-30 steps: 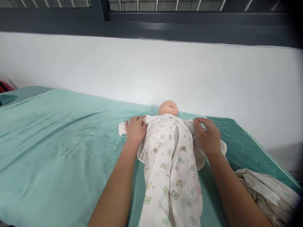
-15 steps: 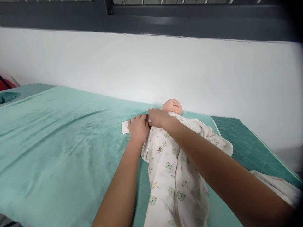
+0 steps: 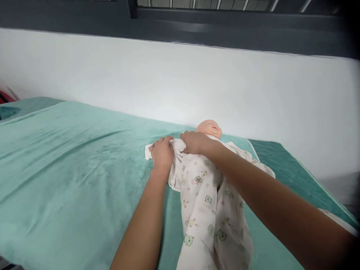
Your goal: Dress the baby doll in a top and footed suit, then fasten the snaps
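Note:
A baby doll [image 3: 209, 128] lies on its back, head toward the wall, dressed in a white baby garment [image 3: 202, 198] with green and yellow animal prints. My left hand [image 3: 163, 153] is closed over the garment's left-hand sleeve [image 3: 177, 144], whose cuff end shows beyond my fingers. Near the doll's shoulder, my right hand [image 3: 194, 142] grips the top of the same garment, its fingertips bent into the cloth. Between my hands the sleeve is stretched and creased. My right forearm crosses above the doll's body and hides part of it.
A light green plush blanket [image 3: 84, 168] covers the bed, with a darker green quilted sheet [image 3: 275, 161] to the right. Behind runs a white wall [image 3: 126, 78] below a dark window frame [image 3: 225, 30]. White cloth [image 3: 337, 221] shows at the right edge.
My hands have moved apart, exposing the stretched sleeve between them. The doll and garment appear shifted slightly right in view, and the camera has tilted a little.

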`<state>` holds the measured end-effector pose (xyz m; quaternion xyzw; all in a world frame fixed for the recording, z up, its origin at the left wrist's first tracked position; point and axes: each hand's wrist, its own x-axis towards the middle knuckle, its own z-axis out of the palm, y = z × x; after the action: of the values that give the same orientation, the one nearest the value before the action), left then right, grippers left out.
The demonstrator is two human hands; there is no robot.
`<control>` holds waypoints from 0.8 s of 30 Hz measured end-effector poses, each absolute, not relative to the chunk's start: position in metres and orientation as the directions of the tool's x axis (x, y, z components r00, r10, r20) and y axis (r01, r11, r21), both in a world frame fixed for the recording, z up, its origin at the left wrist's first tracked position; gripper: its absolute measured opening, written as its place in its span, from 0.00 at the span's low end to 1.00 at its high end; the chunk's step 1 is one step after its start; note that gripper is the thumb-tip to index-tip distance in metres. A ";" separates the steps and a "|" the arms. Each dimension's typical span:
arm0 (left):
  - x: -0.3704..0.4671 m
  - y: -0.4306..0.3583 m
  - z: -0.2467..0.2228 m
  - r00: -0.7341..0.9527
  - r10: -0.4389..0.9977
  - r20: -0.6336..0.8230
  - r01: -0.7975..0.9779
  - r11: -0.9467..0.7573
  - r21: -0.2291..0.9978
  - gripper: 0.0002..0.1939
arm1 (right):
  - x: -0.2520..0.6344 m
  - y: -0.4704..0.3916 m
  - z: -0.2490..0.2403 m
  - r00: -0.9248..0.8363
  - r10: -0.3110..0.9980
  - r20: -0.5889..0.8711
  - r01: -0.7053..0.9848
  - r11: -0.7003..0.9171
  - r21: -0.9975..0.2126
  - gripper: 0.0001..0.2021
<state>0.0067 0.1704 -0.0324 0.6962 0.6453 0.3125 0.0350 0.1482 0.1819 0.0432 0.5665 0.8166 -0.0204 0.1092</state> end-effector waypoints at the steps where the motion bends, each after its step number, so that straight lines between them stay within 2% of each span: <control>1: 0.007 0.170 -0.032 -0.027 0.921 0.387 0.880 -0.162 0.447 0.19 | 0.146 0.184 0.042 -0.355 0.910 -0.213 0.922 0.378 0.081 0.20; 6: 0.007 0.169 -0.031 -0.014 0.925 0.380 0.879 -0.170 0.445 0.20 | 0.143 0.191 0.039 -0.401 0.886 -0.233 0.905 0.422 0.049 0.16; 11: 0.003 0.167 -0.029 -0.038 0.918 0.396 0.826 -0.194 0.529 0.21 | 0.162 0.181 0.051 -0.420 0.898 -0.129 0.899 0.432 0.079 0.14; 15: 0.000 0.166 -0.029 -0.084 0.921 0.381 0.802 -0.164 0.575 0.22 | 0.182 0.172 0.063 -0.361 0.931 -0.056 0.927 0.365 0.090 0.15; 19: -0.002 0.168 -0.032 -0.138 0.920 0.367 0.788 -0.122 0.603 0.24 | 0.198 0.168 0.072 -0.308 0.951 -0.012 0.951 0.308 0.025 0.13; 24: -0.003 0.170 -0.035 -0.144 0.928 0.344 0.825 -0.079 0.560 0.27 | 0.199 0.164 0.074 -0.271 0.963 0.012 0.963 0.271 -0.003 0.14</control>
<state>-0.0027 0.1697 -0.0348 0.6497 0.6743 0.3428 0.0753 0.1989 0.1643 0.0745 0.6038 0.7971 0.0025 -0.0057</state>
